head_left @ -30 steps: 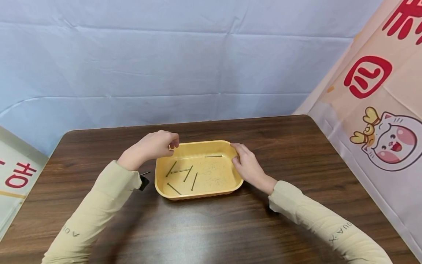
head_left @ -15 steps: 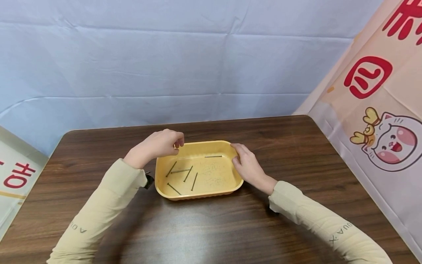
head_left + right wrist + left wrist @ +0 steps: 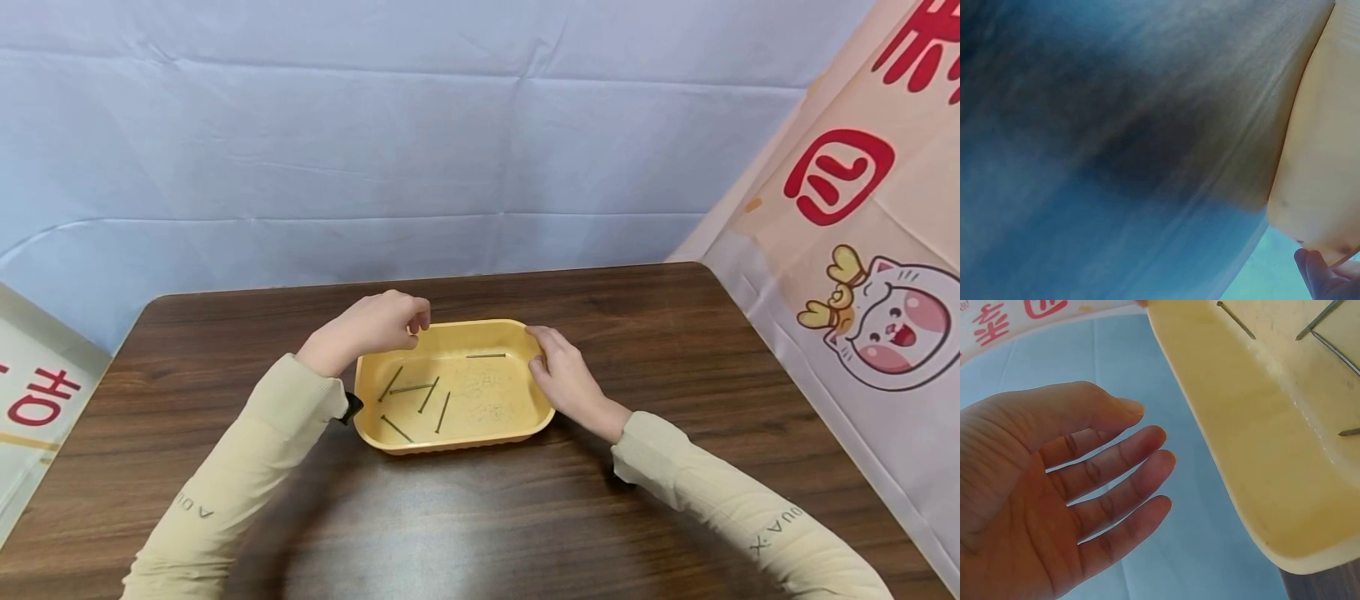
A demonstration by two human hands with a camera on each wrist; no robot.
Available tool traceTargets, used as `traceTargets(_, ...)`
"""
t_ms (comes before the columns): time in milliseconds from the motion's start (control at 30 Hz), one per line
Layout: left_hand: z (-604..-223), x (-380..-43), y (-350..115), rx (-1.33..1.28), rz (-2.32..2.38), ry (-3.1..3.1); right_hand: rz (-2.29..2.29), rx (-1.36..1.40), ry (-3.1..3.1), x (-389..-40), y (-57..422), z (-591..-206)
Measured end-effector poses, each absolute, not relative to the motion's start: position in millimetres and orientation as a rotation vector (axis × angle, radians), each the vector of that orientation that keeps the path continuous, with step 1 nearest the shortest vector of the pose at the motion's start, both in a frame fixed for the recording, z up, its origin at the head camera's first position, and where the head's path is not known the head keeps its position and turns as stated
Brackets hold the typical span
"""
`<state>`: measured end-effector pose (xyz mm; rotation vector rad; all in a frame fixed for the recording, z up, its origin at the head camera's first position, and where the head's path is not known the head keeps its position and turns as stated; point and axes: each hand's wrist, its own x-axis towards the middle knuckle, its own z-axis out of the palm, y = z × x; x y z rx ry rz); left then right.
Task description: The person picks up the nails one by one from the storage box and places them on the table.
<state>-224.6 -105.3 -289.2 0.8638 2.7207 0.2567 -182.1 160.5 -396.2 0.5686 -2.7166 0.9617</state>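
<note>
A yellow plastic tray (image 3: pixel 480 337) stands on the table with several long nails lying in it. Most of these, such as one nail (image 3: pixel 443 412), are in its left half, and a single nail (image 3: pixel 486 356) lies along the back wall. My left hand (image 3: pixel 367 325) hovers by the tray's back left corner, fingers loosely bent. In the left wrist view the left hand (image 3: pixel 1054 481) holds nothing and is apart from the tray's rim. At the right end, my right hand (image 3: pixel 566 379) grips the rim, thumb on the inner side; its fingertips (image 3: pixel 1316 272) show at the tray's edge.
Dark wood-grain tabletop (image 3: pixel 675 350) surrounds the tray. A pale blue cloth (image 3: pixel 337 150) hangs behind the table, and a printed cartoon banner (image 3: pixel 885 325) slopes along the right side. A black wrist device (image 3: pixel 351 408) sits under the left cuff.
My left hand has drifted right, from the tray's left end to over its back left corner. The right hand, tray and nails have stayed put.
</note>
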Motion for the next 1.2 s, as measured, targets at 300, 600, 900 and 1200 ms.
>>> traceTargets(300, -291.2, -226.7, -96.0, 0.852, 0.248, 2.679, 0.963, 0.578, -2.705, -182.3, 161.1, -397.0)
traceTargets(600, -300.3, -230.8, -88.1, 0.866, 0.248, 2.616, 0.969, 0.58, -2.702, -182.6, 161.4, -397.5)
traceTargets(900, -307.1, -231.4, -83.3, 0.874, 0.244, 2.574, 0.975, 0.574, -2.71, -183.2, 161.4, -398.1)
traceTargets(1200, -314.6, -232.5, -79.9, 0.858, 0.249, 2.562, 0.98, 0.57, -2.721, -183.3, 161.8, -398.7)
